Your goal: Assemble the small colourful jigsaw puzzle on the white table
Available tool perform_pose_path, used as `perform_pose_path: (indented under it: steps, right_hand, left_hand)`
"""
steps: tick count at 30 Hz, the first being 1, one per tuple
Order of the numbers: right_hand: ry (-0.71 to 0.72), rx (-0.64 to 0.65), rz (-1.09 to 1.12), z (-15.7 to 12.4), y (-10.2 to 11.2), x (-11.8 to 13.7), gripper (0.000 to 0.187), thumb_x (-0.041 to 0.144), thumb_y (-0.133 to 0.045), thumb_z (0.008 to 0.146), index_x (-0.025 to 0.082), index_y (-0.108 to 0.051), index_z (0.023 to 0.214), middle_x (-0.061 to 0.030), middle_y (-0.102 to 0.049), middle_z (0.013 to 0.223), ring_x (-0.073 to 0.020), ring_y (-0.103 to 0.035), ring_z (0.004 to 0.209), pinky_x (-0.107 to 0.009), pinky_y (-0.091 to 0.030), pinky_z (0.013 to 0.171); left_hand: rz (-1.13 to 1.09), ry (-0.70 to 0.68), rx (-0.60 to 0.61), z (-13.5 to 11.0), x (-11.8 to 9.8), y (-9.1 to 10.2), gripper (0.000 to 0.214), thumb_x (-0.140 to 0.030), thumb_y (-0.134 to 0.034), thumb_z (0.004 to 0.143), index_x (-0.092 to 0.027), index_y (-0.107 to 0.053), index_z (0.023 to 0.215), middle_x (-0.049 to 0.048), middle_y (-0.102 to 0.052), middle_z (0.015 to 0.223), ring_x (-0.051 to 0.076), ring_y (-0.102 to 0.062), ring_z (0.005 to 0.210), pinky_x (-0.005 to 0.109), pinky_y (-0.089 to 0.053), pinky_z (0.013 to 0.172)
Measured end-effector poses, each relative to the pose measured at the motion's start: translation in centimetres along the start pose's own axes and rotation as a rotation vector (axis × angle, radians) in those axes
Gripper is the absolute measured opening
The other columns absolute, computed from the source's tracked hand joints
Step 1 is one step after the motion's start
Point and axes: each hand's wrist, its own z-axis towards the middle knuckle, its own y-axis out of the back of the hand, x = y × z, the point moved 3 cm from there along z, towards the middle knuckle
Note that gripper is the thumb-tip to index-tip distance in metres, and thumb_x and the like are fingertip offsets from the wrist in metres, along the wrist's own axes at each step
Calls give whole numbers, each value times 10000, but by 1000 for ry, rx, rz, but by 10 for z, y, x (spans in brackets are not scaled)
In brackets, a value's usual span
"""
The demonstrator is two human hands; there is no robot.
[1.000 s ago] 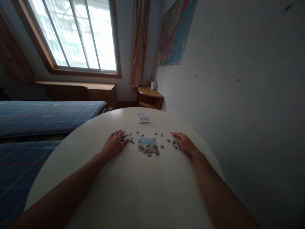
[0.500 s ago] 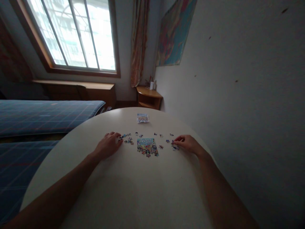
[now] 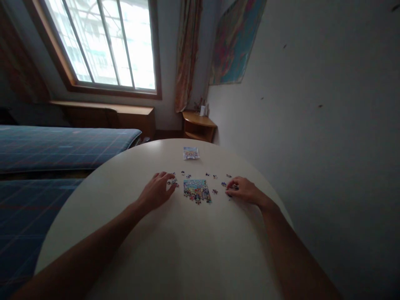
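A partly assembled colourful jigsaw puzzle (image 3: 197, 190) lies on the round white table (image 3: 175, 246). My left hand (image 3: 157, 191) rests palm down just left of it, fingers curled over a cluster of loose pieces (image 3: 173, 181). My right hand (image 3: 245, 189) lies to the right of the puzzle, its fingers pinched together over loose pieces (image 3: 233, 188). Whether a piece is in the pinch is too small to see. A few more loose pieces (image 3: 207, 175) lie scattered beyond the puzzle.
A small printed card or packet (image 3: 190, 153) sits near the table's far edge. A bed with a blue plaid cover (image 3: 59, 146) stands to the left. A wooden corner shelf (image 3: 198, 125), a window (image 3: 106, 46) and a wall map (image 3: 237, 41) are beyond.
My left hand slid right, closer to the puzzle, over the loose pieces. My right hand went from flat to a pinch on the pieces at the right. The camera shifted slightly.
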Motion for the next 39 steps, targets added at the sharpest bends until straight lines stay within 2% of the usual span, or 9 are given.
perform_pose_path:
  steps: [4, 8, 12, 15, 23, 28, 32, 35, 39]
  right_hand:
    - [6, 86, 187, -1, -9, 21, 192, 317, -695, 780, 151, -740, 866, -88, -737, 839, -202, -664, 761, -306, -483, 714]
    - [86, -41, 364, -3, -23, 59, 170, 319, -716, 766, 155, -717, 809, -71, -745, 803, -186, -673, 732, -302, -497, 713]
    - [129, -61, 547, -11, -42, 100, 229, 384, -727, 774, 162, -718, 829, -68, -750, 797, -186, -692, 728, -300, -522, 697]
    - [146, -74, 635, -15, -53, 116, 212, 363, -726, 780, 160, -709, 837, -72, -755, 817, -186, -705, 763, -299, -533, 724]
    - [167, -83, 707, -10, -67, 116, 202, 344, -728, 783, 150, -688, 825, -78, -746, 816, -180, -701, 758, -300, -534, 728]
    - [275, -88, 481, -11, -68, 115, 130, 262, -676, 832, 179, -719, 922, -56, -743, 858, -172, -676, 775, -303, -513, 747]
    - [420, -135, 274, -12, -68, 113, 198, 214, -709, 816, 207, -733, 1012, -66, -742, 959, -210, -649, 941, -348, -490, 860]
    - [529, -134, 225, -12, -69, 113, 223, 237, -712, 836, 217, -729, 1057, -66, -742, 1027, -219, -630, 1019, -370, -467, 930]
    - [582, -137, 201, -13, -71, 114, 199, 260, -694, 863, 220, -733, 1055, -73, -735, 1069, -222, -623, 1049, -380, -465, 953]
  left_hand:
    - [-136, -108, -17, -2, -16, -4, 198, -303, -545, 910, -193, -654, 1034, 83, -698, 1062, 254, -618, 1039, 424, -480, 965]
    - [-253, -132, 5, -5, -27, -12, 164, -275, -555, 909, -194, -664, 1001, 62, -726, 975, 220, -663, 942, 381, -508, 902]
    - [-369, -100, 50, -7, -35, -16, 183, -298, -582, 903, -189, -666, 1022, 58, -736, 950, 201, -685, 881, 345, -520, 842]
    - [-448, -104, 96, -8, -38, -17, 173, -296, -598, 892, -187, -668, 1007, 37, -740, 888, 171, -683, 792, 292, -514, 748]
    - [-520, -89, 167, -4, -34, -21, 139, -262, -618, 866, -178, -705, 935, 15, -730, 800, 132, -642, 688, 230, -475, 655]
    - [-448, -77, 175, -2, -31, -18, 145, -204, -609, 848, -182, -747, 890, 14, -739, 776, 129, -637, 663, 221, -462, 647]
    - [-341, -43, 208, -2, -28, -16, 171, -180, -613, 823, -188, -768, 894, 20, -749, 777, 145, -654, 686, 222, -450, 645]
    - [-288, -46, 231, -4, -30, -15, 188, -192, -604, 822, -200, -775, 900, 20, -757, 798, 153, -669, 704, 226, -449, 656]
    - [-249, -34, 237, -5, -32, -12, 202, -232, -593, 828, -210, -779, 903, 19, -757, 789, 154, -663, 679, 229, -441, 641]
